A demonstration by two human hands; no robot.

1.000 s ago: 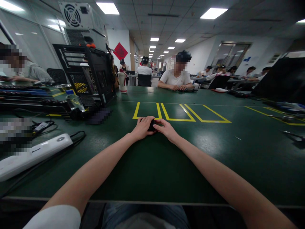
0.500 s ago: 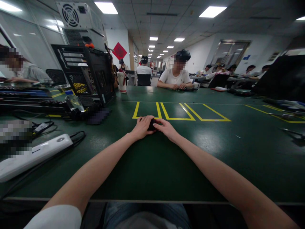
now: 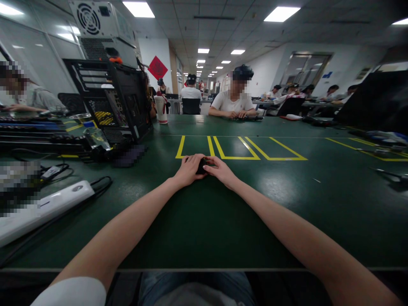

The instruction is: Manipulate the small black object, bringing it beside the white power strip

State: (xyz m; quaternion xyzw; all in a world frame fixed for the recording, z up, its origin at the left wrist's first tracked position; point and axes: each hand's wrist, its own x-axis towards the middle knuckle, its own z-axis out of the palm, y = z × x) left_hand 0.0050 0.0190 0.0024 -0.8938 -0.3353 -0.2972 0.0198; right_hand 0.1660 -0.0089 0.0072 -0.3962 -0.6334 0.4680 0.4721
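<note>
A person's left hand (image 3: 188,170) closes around a small black object (image 3: 201,165) at a green workbench (image 3: 207,229), its fingers draped over the piece and its thumb tucked along the near side. The right hand (image 3: 220,171) meets it from the other side, thumb and fingers narrowed onto the object's right edge. The piece sits between the two palms, mostly covered; whether it touches the bench cannot be told.

Just beyond the hands lie yellow tape outlines (image 3: 236,158). Well to the left of the left hand rests a white power strip (image 3: 68,197); farther off on that side stands an open computer case (image 3: 127,100) beneath a power supply unit (image 3: 102,21), with a lidded cup (image 3: 161,111) beside it. Beyond the right hand, across the bench, a co-worker in a white T-shirt (image 3: 231,103) wears a headset (image 3: 243,72).
</note>
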